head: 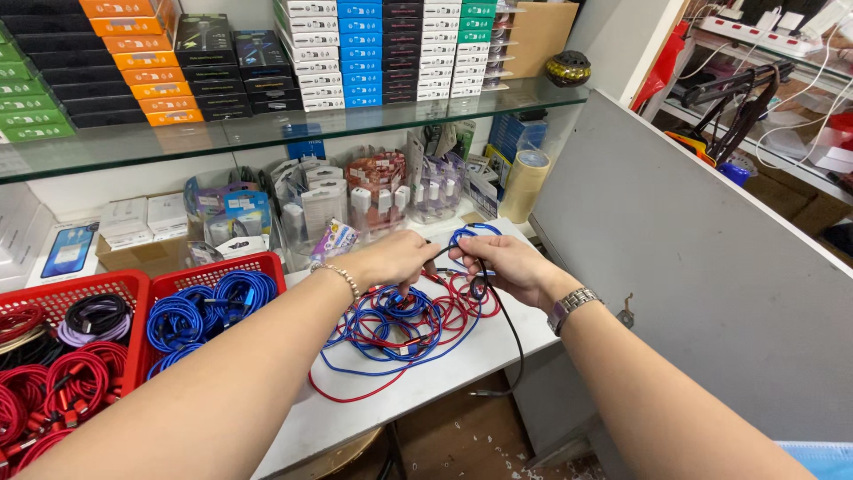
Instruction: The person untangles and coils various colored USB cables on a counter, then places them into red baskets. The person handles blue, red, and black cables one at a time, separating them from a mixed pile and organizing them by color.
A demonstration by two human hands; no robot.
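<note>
Seen from above at a crowded shop counter. Left hand, beaded bracelet on the wrist, curled shut with fingertips pinching a black cable just above the pile. Right hand, metal wristwatch on the wrist, closed around the same black cable and a small blue loop of cord. Below both hands, a tangle of red and blue cables spread loose on the white counter, the black cable trailing off over the front edge. To the left, two red baskets side by side, holding coiled blue, red and black cables. Behind, hanging packets of accessories, a roll of tape, and a glass shelf stacked with coloured boxes.
</note>
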